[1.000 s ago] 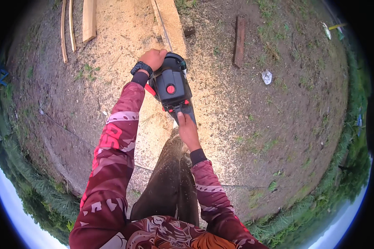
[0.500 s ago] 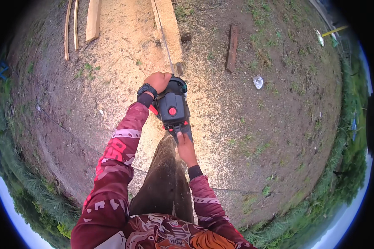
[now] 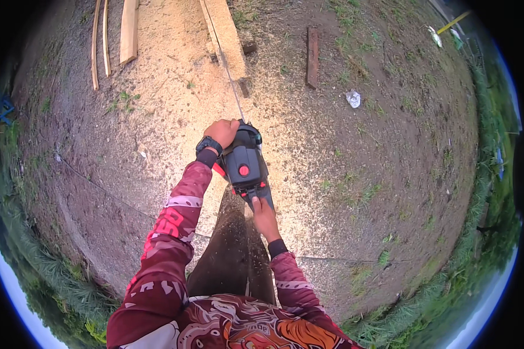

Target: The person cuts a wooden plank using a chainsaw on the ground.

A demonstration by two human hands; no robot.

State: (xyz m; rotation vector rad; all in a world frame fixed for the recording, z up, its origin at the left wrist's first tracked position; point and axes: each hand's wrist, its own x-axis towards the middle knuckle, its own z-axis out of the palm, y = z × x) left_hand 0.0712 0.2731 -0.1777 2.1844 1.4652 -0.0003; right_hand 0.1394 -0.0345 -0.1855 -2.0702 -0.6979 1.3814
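Observation:
A black chainsaw (image 3: 244, 160) with red parts is held out in front of my legs. My left hand (image 3: 222, 131), a dark watch on its wrist, is closed around the front handle. At the back, my right hand (image 3: 265, 218) grips the rear handle, its thumb lying on top; the fingers underneath are hidden. The thin guide bar (image 3: 234, 87) points away from me and reaches along a long wooden plank (image 3: 230, 49) coated in sawdust. A small dark block (image 3: 243, 88) sits at the plank's near end.
Thin strips (image 3: 95, 52) and a wider board (image 3: 129, 35) lie at the far left. Dark reddish timber (image 3: 312, 58) and a crumpled silvery wrapper (image 3: 353, 99) lie on the right. A dark cord (image 3: 99, 191) crosses the ground near my legs. Sawdust covers the middle ground.
The chainsaw and both hands have come slightly back toward me. The bar now slants more to the left, and the view has shifted a little. Both grips stay the same.

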